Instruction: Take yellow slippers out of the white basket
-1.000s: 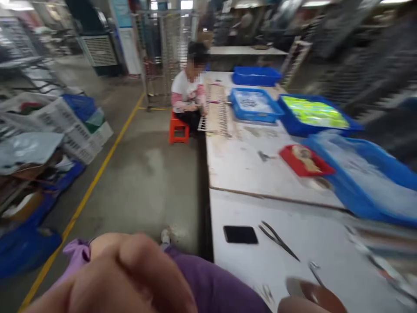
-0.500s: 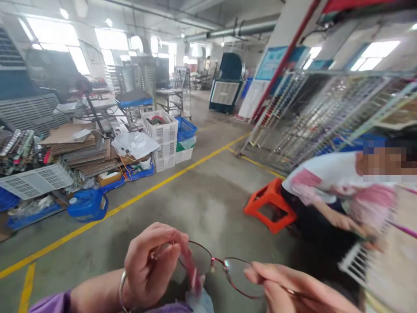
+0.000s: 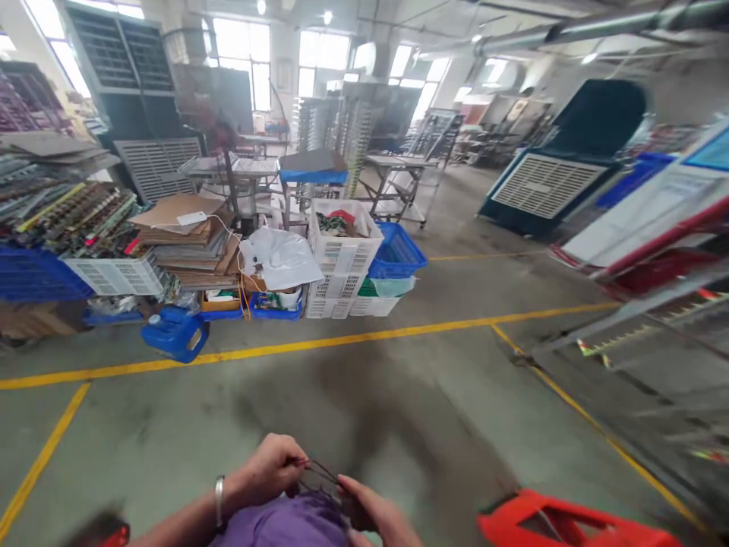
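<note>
The thin frame [image 3: 319, 475] between both hands is mostly hidden, perhaps eyeglasses. The orange stool [image 3: 569, 520] is blurred and cut by the bottom edge.

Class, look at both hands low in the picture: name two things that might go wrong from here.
The thin red-rimmed metal glasses are pinched between the left hand and the right hand over purple cloth; the slim frame might bend. Held above the bare grey concrete floor, they may fall and scratch.
</note>
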The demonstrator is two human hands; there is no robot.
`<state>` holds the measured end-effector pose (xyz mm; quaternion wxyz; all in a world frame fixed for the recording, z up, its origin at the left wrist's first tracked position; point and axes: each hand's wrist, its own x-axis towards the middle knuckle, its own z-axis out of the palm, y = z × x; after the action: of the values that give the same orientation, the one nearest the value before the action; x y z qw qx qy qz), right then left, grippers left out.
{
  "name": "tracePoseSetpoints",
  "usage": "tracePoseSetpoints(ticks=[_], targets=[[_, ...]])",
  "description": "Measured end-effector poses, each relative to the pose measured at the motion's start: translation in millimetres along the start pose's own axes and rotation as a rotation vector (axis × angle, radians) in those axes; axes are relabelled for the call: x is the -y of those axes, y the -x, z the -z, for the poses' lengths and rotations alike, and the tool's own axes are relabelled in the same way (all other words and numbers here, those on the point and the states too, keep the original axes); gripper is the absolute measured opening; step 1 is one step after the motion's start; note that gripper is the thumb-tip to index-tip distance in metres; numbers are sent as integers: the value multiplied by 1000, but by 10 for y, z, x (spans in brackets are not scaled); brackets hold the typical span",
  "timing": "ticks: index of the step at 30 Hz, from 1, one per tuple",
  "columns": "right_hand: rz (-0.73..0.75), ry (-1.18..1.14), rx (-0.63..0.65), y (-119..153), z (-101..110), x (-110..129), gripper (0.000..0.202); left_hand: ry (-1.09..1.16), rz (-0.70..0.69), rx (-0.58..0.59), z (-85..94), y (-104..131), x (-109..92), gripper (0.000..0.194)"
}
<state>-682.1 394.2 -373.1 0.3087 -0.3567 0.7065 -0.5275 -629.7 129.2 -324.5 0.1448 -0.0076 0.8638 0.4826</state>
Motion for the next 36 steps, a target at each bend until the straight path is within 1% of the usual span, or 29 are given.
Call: tracePoseSetpoints(ticks=[1,3,5,6,7,9,11,12,14,16,18,20,22,25,27,29,32,34,36], targets=[[-5,87,27,-219,146,3,64,55,56,-21,25,-171,33,24],[-28,243,70,-718,449,8,64,109,125,-71,113,-592,89,25],[-88,352,133,-1241,780,14,65,93,138,-101,282,-1102,83,30],[-131,396,149,-1488,958,22,64,89,138,-94,403,-1373,43,30],[-176,438,143,-1716,1142,33,63,102,145,-74,546,-1645,-23,31],[-244,472,92,-2102,1519,67,60,150,155,-4,876,-2170,-219,33],[-258,458,17,-2408,1881,98,60,179,118,66,1216,-2659,-452,33],[-257,436,-10,-2540,2049,104,60,172,75,83,1372,-2892,-560,33],[-256,379,-59,-2781,2354,76,63,70,-43,37,1634,-3340,-722,32],[-275,310,-134,-2999,2631,-21,68,-66,-142,-84,1824,-3771,-798,35],[-303,222,-228,-3189,2908,-188,72,-121,-183,-191,1953,-4184,-807,39],[-334,117,-308,-3346,3216,-397,75,-43,-131,-210,2044,-4582,-788,43],[-359,-5,-378,-3480,3586,-606,74,61,-57,-222,2112,-4979,-777,47],[-373,-105,-447,-3689,4287,-847,78,146,24,-275,2208,-5593,-845,51],[-380,-113,-417,-3868,4833,-927,82,170,59,-324,2280,-6003,-966,52],[-394,-104,-352,-4082,5393,-925,87,223,64,-378,2357,-6387,-1126,54],[-380,-34,-267,-4442,6155,-799,87,265,49,-450,2471,-6866,-1329,53],[-346,27,-237,-4680,6555,-691,85,280,66,-482,2554,-7113,-1372,52],[-331,32,-241,-4894,6843,-616,83,287,108,-512,2672,-7322,-1332,50]])
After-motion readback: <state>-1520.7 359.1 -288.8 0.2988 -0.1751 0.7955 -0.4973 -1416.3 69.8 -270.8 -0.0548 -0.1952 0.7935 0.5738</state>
